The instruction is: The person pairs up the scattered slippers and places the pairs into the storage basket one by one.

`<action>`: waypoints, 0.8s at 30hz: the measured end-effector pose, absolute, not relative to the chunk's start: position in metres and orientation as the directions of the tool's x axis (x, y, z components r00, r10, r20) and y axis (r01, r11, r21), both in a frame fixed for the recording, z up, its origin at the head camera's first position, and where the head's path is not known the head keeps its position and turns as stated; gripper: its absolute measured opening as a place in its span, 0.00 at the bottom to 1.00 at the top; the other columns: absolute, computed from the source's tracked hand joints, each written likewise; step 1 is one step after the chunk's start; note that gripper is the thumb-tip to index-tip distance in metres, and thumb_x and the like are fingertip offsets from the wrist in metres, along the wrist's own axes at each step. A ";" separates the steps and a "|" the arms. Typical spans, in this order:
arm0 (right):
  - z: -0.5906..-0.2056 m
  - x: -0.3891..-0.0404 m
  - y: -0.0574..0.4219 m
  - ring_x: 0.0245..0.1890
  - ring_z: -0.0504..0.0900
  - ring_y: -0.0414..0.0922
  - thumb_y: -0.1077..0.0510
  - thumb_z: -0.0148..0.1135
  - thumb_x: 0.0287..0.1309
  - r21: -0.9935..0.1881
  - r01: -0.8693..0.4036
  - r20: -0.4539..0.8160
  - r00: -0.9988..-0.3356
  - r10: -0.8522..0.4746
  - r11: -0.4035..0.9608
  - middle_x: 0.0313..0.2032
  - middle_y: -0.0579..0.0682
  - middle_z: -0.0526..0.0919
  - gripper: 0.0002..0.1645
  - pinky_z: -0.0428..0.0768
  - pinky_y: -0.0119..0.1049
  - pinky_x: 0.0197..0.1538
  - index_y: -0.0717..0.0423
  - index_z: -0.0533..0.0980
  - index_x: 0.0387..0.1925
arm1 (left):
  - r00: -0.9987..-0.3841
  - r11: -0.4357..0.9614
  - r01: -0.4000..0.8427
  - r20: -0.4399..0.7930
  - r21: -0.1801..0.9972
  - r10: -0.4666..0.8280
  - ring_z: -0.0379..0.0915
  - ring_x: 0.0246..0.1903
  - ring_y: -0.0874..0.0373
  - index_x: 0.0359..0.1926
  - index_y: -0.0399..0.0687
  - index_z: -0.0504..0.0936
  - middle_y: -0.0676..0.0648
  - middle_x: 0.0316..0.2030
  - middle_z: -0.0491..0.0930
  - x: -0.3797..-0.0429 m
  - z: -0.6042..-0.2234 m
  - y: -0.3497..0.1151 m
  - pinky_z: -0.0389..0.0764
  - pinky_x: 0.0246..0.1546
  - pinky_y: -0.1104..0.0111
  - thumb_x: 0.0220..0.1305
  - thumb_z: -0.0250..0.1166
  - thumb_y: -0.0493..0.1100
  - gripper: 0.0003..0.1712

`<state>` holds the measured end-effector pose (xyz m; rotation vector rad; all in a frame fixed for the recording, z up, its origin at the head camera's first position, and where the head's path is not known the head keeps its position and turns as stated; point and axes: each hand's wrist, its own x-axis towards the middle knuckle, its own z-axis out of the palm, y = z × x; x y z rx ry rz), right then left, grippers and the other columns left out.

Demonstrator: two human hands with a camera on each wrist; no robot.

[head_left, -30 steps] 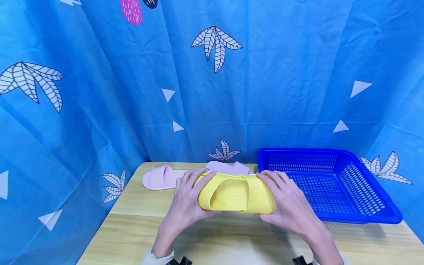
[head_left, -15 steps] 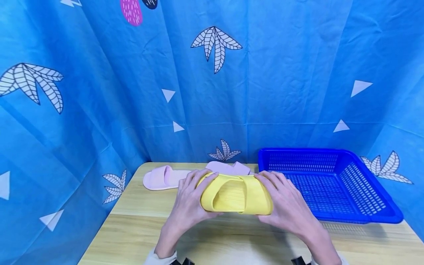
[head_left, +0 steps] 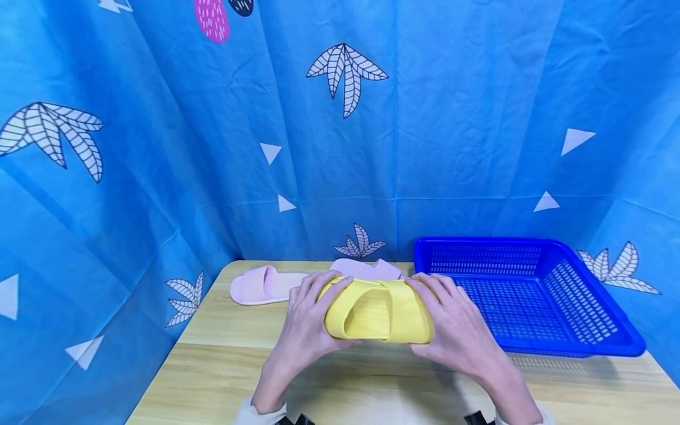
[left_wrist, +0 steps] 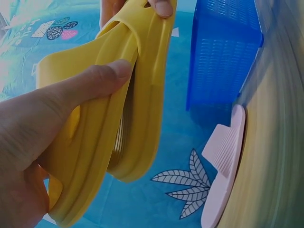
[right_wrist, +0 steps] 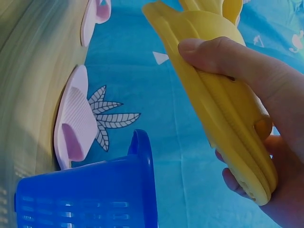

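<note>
Two yellow slippers are held together above the table, to the left of the blue basket. The left hand grips the end farther from the basket, and the right hand grips the end nearer it. The left wrist view shows a dark gap between the slippers, so they do not sit flush; if either grip slackens, one could probably slide along the other and drop. A sideways drift might also knock the basket's rim with the right hand.

The slippers look like smooth moulded foam, with ribbed insides, grooved sole edges and broad curved straps; they would likely bend under a hard squeeze. The basket is glossy plastic with slotted walls. Left of it lie two pink slippers on wood-grained boards; behind it hangs creased blue cloth.
</note>
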<state>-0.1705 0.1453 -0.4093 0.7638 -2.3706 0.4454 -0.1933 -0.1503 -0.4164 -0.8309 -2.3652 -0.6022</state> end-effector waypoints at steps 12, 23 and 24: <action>-0.412 -0.175 0.144 0.59 0.73 0.58 0.41 0.85 0.19 -0.122 -0.636 0.652 -0.630 -0.421 0.762 0.61 0.59 0.77 0.64 0.77 0.59 0.55 0.59 0.73 0.66 | -0.644 0.694 0.683 0.635 0.226 0.427 0.64 0.64 0.48 0.70 0.60 0.73 0.48 0.67 0.72 -0.196 -0.419 -0.149 0.69 0.53 0.48 0.30 0.88 0.65 0.62; -0.415 -0.179 0.140 0.58 0.74 0.58 0.42 0.85 0.19 -0.115 -0.655 0.676 -0.602 -0.424 0.746 0.61 0.58 0.77 0.65 0.77 0.60 0.54 0.58 0.72 0.67 | -0.635 0.679 0.695 0.645 0.237 0.425 0.64 0.65 0.46 0.70 0.60 0.74 0.48 0.67 0.72 -0.197 -0.420 -0.147 0.68 0.54 0.46 0.28 0.88 0.66 0.62; -0.415 -0.179 0.140 0.58 0.74 0.58 0.42 0.85 0.18 -0.115 -0.660 0.682 -0.596 -0.424 0.743 0.61 0.58 0.78 0.65 0.78 0.60 0.54 0.58 0.73 0.67 | -0.635 0.678 0.695 0.645 0.237 0.425 0.64 0.65 0.47 0.70 0.60 0.74 0.48 0.67 0.72 -0.197 -0.420 -0.147 0.68 0.54 0.46 0.28 0.88 0.66 0.62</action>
